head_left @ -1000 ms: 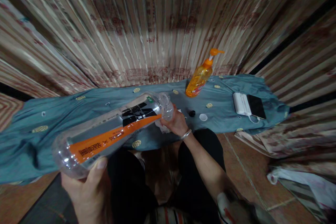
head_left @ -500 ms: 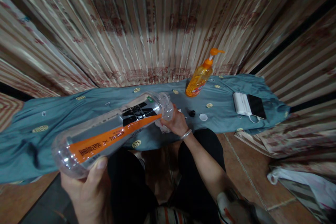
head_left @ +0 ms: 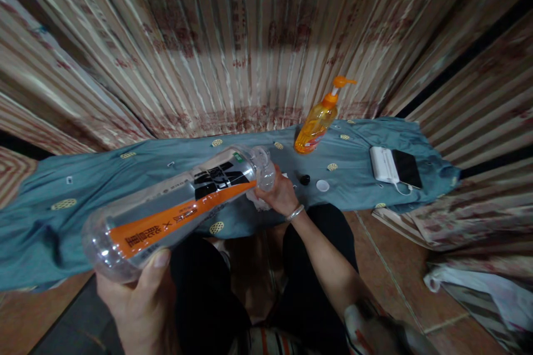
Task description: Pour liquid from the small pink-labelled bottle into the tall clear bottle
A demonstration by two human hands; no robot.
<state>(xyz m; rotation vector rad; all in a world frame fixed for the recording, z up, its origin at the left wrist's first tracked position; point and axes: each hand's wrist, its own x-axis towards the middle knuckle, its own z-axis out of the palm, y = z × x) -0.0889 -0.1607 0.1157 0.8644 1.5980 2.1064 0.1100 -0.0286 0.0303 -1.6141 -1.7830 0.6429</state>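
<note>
A large clear plastic bottle (head_left: 183, 205) with an orange, black and silver label lies slantwise in the air, its base toward the lower left. My left hand (head_left: 139, 299) is closed on the base from below, thumb on the near side. At the upper right end of the bottle, my right hand (head_left: 278, 194) grips a small clear plastic piece (head_left: 265, 172) against the neck; whether it is separate from the bottle is hard to tell. Something white, like tissue (head_left: 258, 201), shows under my right hand. A black cap (head_left: 305, 179) and a white disc (head_left: 322, 186) lie just right of it.
A teal cloth (head_left: 120, 175) with yellow motifs covers the long, low surface. On it stands an orange pump bottle (head_left: 314, 127); farther right lie a white device (head_left: 383, 165) and a black phone-like slab (head_left: 406, 168), with a white cable. Pleated curtains (head_left: 245, 44) hang close behind.
</note>
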